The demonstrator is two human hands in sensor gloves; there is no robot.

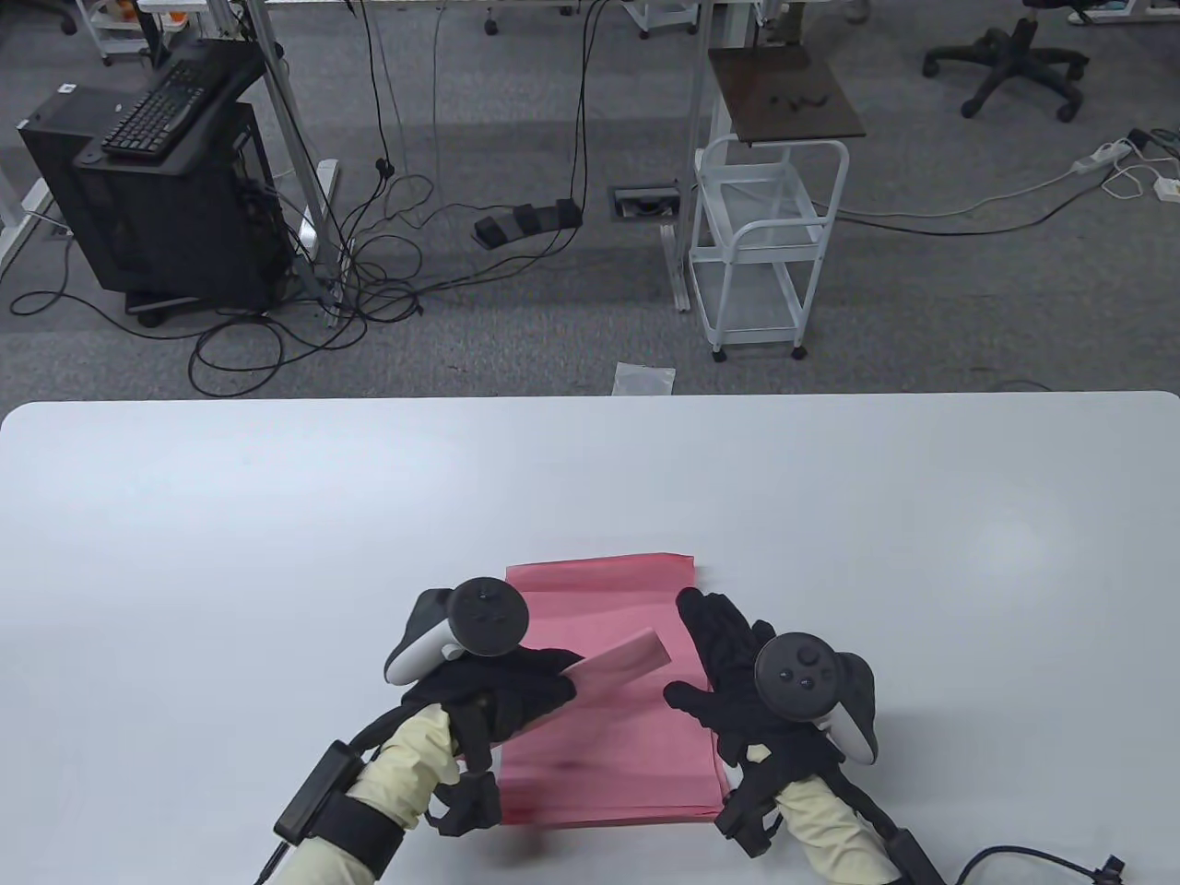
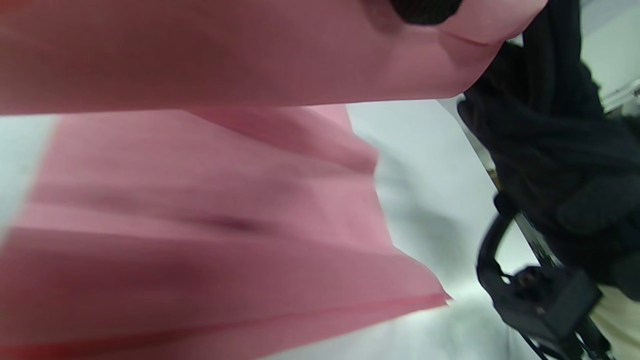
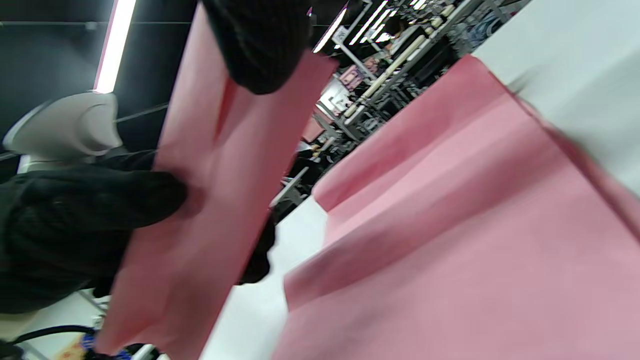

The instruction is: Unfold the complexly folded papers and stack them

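Observation:
A stack of flat pink sheets (image 1: 608, 737) lies on the white table (image 1: 277, 516) near its front edge, with creases across the top sheet (image 3: 450, 225). My left hand (image 1: 553, 682) pinches a narrow folded pink paper (image 1: 622, 662) and holds it tilted above the stack; that paper also shows as the folded strip (image 3: 210, 190). My right hand (image 1: 710, 645) lies with straight fingers along the stack's right edge. One of its fingertips (image 3: 260, 50) is at the strip's far end. In the left wrist view the folded paper (image 2: 225, 50) fills the top, over the stack (image 2: 200, 225).
Bare white tabletop stretches to the left, right and far side of the stack. Beyond the far edge are grey floor, a white wire cart (image 1: 765, 249), a black computer stand (image 1: 166, 184) and loose cables. A small plastic bag (image 1: 643, 378) lies on the floor.

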